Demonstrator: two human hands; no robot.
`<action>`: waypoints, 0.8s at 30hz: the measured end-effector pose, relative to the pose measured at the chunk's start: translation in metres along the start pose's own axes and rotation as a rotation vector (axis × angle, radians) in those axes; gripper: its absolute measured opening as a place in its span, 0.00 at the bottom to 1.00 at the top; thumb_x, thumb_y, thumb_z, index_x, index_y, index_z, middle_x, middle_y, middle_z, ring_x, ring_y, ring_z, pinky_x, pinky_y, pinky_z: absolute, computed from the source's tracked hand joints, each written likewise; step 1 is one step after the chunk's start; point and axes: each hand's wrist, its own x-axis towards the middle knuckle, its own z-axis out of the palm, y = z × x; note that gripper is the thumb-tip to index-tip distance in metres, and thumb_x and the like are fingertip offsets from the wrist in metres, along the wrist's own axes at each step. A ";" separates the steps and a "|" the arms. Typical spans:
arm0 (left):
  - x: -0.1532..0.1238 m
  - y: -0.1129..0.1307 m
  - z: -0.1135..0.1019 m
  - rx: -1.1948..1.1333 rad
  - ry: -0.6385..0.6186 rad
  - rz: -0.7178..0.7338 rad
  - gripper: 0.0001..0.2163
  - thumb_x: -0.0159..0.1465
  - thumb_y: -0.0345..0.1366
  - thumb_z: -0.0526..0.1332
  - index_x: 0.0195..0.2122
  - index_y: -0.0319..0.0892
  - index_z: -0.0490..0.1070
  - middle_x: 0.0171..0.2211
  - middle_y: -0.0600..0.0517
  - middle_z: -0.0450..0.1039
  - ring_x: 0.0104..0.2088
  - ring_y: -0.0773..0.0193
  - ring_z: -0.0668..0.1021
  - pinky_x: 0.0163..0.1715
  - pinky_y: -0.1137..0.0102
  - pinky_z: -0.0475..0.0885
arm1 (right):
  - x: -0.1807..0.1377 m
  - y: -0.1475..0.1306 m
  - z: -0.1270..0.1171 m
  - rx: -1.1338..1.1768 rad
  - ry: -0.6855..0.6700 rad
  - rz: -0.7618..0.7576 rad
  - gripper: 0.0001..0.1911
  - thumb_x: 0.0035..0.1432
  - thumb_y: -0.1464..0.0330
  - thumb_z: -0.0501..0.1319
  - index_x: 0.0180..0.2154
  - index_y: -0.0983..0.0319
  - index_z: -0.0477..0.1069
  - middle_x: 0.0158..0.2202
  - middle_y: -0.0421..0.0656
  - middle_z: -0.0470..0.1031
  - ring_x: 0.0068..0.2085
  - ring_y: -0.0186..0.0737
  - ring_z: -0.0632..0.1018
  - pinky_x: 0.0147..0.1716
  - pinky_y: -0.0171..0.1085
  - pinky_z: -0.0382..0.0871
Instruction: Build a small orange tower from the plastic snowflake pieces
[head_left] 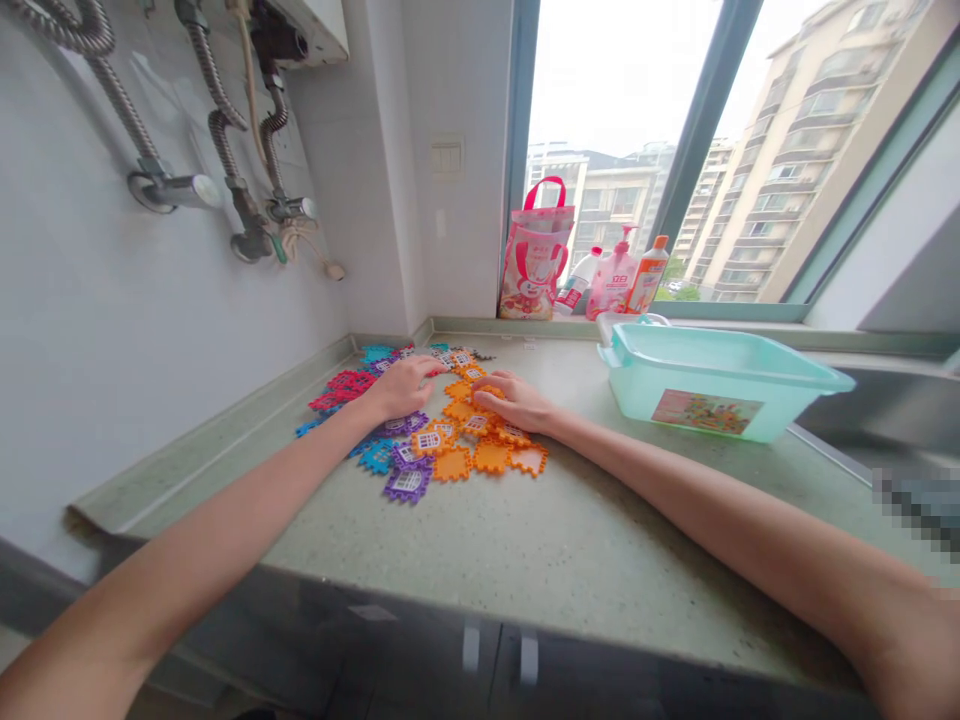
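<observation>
A pile of interlocking plastic building tiles with notched edges lies on the counter, some with white window prints. My left hand point(407, 386) rests palm down over the left side, fingers stretched and a little bent, near red tiles point(351, 382), blue tiles point(376, 457) and purple tiles point(408, 484). On the right side, my right hand point(519, 402) lies against the orange tiles point(492, 457), thumb and fingers apart with orange showing between them. Whether it grips any tile cannot be made out. Both hands cover part of the pile.
A mint-green plastic basin point(720, 385) stands at the right, beside a metal sink point(900, 400). On the window sill are a pink bag point(534, 265), a pump bottle point(613, 280) and an orange-capped bottle point(648, 276). Pipes point(217, 120) run down the left wall.
</observation>
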 end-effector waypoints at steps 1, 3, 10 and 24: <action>0.005 0.002 0.000 0.042 -0.010 0.001 0.19 0.69 0.33 0.54 0.58 0.43 0.78 0.60 0.46 0.78 0.62 0.54 0.77 0.69 0.57 0.67 | 0.000 0.001 0.001 -0.008 0.033 0.026 0.21 0.75 0.53 0.54 0.57 0.56 0.78 0.58 0.50 0.79 0.59 0.51 0.77 0.64 0.52 0.67; 0.017 0.008 0.000 0.126 -0.079 0.031 0.20 0.71 0.35 0.53 0.59 0.45 0.77 0.62 0.47 0.77 0.65 0.54 0.74 0.70 0.55 0.64 | 0.001 0.006 0.002 -0.004 0.080 0.059 0.22 0.76 0.54 0.53 0.60 0.56 0.76 0.60 0.50 0.78 0.61 0.49 0.77 0.66 0.51 0.66; 0.047 0.036 0.013 0.186 -0.359 -0.068 0.28 0.77 0.53 0.45 0.71 0.49 0.66 0.73 0.45 0.63 0.74 0.46 0.62 0.73 0.40 0.48 | 0.007 0.020 0.001 0.149 0.190 0.097 0.23 0.77 0.55 0.52 0.61 0.57 0.75 0.62 0.49 0.78 0.64 0.47 0.76 0.67 0.49 0.65; 0.029 0.037 0.009 0.183 -0.250 -0.118 0.29 0.77 0.54 0.43 0.71 0.45 0.65 0.69 0.42 0.69 0.67 0.48 0.72 0.66 0.52 0.64 | 0.009 0.027 0.001 0.107 0.091 0.170 0.27 0.74 0.55 0.56 0.67 0.58 0.70 0.70 0.50 0.71 0.69 0.52 0.72 0.71 0.54 0.61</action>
